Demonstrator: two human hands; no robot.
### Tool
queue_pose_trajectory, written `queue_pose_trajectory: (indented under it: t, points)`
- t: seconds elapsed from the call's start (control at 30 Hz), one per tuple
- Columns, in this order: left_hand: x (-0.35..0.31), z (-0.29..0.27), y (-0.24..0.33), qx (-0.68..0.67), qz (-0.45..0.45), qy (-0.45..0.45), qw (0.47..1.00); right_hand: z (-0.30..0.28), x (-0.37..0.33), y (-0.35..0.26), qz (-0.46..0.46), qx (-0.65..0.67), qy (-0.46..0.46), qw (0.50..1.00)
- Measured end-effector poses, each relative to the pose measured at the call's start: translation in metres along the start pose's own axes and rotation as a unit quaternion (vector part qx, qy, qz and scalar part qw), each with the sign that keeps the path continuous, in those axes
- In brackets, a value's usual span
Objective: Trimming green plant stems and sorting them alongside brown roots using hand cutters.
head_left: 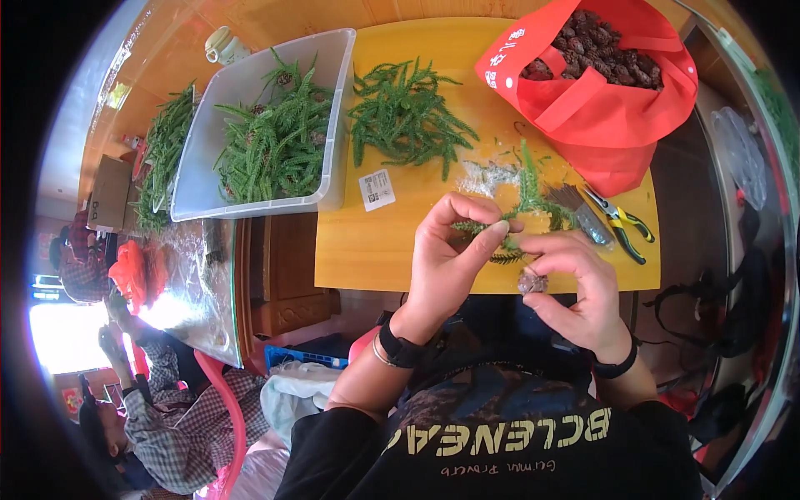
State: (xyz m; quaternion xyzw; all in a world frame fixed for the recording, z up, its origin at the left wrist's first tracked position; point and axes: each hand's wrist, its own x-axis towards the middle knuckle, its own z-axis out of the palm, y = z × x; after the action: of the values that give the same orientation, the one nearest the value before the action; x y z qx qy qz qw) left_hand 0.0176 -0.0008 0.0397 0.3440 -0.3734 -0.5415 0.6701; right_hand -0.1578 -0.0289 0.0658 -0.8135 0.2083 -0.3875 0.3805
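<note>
Currently pinching a green sprig (pixel 507 258) in the left hand (pixel 450 260), a pine cone (pixel 532 282) in the right hand (pixel 588 296), near three o'clock from centre. Could drop the pine cone by pinching too loosely.

Black tee (pixel 492 479) with dark mottled print (pixel 487 396), blocky pale-yellow lettering (pixel 510 428) and smaller script (pixel 533 467), black left wristband (pixel 400 347) plus thin pale bracelet (pixel 380 353), black right wristband (pixel 618 362), hands (pixel 452 257) ungloved.
</note>
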Motion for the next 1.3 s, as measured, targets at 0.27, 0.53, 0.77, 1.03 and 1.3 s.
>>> queue_pose_trajectory:
  t: [0.27, 0.53, 0.77, 1.03, 1.3]
  points:
    - [0.005, -0.006, 0.006, -0.162, -0.173, -0.040, 0.971, 0.012, -0.001, 0.008, -0.064, -0.068, -0.040, 0.995]
    - [0.006, -0.008, 0.002, -0.162, -0.231, -0.030, 0.959, 0.013, -0.003, 0.004, -0.044, -0.140, -0.115, 0.982]
    - [-0.006, 0.004, -0.025, -0.068, -0.041, 0.068, 0.994, 0.011, -0.006, 0.005, -0.009, 0.015, -0.090, 0.996]
    - [-0.008, 0.001, -0.016, 0.070, 0.061, 0.050, 0.994, 0.004, -0.002, -0.007, 0.074, -0.082, 0.079, 0.991]
    - [-0.010, 0.002, -0.003, 0.169, 0.121, -0.002, 0.978, 0.010, -0.002, 0.001, 0.052, -0.115, 0.084, 0.988]
